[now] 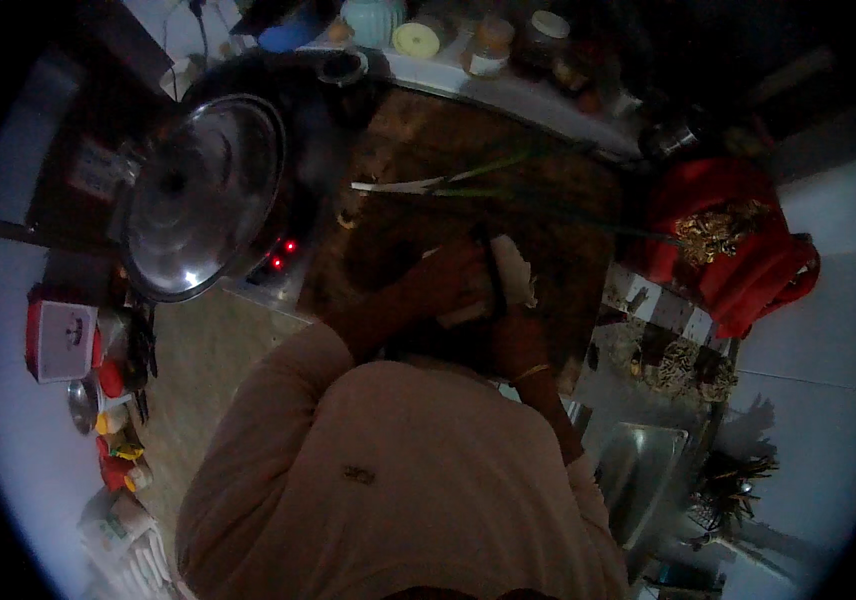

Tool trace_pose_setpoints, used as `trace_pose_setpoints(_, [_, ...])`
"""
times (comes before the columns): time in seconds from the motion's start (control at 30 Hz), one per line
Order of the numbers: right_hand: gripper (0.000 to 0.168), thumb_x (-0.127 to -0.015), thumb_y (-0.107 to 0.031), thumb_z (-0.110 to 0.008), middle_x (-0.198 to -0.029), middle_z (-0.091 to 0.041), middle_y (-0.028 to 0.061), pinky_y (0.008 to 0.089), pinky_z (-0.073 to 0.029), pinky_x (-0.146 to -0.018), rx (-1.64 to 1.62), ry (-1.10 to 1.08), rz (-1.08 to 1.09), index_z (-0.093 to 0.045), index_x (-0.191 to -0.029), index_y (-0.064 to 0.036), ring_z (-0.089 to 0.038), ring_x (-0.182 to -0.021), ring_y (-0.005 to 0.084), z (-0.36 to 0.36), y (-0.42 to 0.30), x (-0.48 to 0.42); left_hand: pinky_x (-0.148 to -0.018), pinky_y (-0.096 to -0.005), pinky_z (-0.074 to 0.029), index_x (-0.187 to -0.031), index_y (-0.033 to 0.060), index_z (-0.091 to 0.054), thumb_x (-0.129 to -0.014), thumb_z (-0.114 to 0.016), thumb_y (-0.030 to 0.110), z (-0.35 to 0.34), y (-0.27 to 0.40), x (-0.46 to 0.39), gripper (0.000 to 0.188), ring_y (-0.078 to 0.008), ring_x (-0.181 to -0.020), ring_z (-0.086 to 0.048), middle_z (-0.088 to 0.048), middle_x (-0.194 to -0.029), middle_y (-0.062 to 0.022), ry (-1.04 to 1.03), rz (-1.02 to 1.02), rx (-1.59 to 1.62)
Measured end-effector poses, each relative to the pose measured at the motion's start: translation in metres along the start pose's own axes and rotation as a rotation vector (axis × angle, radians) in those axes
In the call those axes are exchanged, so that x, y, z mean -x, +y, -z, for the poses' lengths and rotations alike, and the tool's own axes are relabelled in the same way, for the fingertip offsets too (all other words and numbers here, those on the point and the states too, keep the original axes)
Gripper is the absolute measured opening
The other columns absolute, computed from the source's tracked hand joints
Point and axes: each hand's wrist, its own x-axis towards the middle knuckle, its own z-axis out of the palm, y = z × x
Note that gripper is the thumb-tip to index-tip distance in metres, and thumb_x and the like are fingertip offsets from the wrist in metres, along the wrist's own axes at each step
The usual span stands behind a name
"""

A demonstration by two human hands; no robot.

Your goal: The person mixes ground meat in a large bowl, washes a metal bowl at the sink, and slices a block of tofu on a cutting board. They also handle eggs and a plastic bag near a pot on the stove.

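Dim light makes the hands hard to read. My left hand [446,277] rests over a pale piece of food [515,271], perhaps meat or dough, with a ragged right edge. Across that piece runs the dark blade of a knife [495,274], seen nearly edge-on. My right hand [518,341], with a thin bracelet at the wrist, is closed at the knife's near end; the handle itself is hidden. Both hands are above a brown wooden board [570,300]. Farther back on it lies a green onion [398,187], its white end to the left and its leaves to the right.
To the left, a domed metal lid [206,199] stands over the cooktop, beside two red lights [284,255]. Jars [489,46] line the back ledge. A red bag [720,232] stands at right, above a metal sink [642,480]. Bottles and packets [116,420] crowd the left wall.
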Motion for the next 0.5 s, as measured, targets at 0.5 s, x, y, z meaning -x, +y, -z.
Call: trace_pose_setpoints(0.5, [0.016,-0.081,-0.018,-0.051,-0.082,-0.057,0.0167,0.0408,-0.05,-0.064,0.048,0.289,0.074,-0.055,-0.083,-0.003,-0.059,-0.074,0.0321,0.04,-0.009,0.033,-0.086,-0.0432,-0.043,-0.104,0.0032,-0.052,-0.071,-0.067,0.025,0.005,0.007,0.003,0.042,-0.0334,-0.102,-0.049,-0.05,-0.107,-0.0162,0.054,-0.007,0.014])
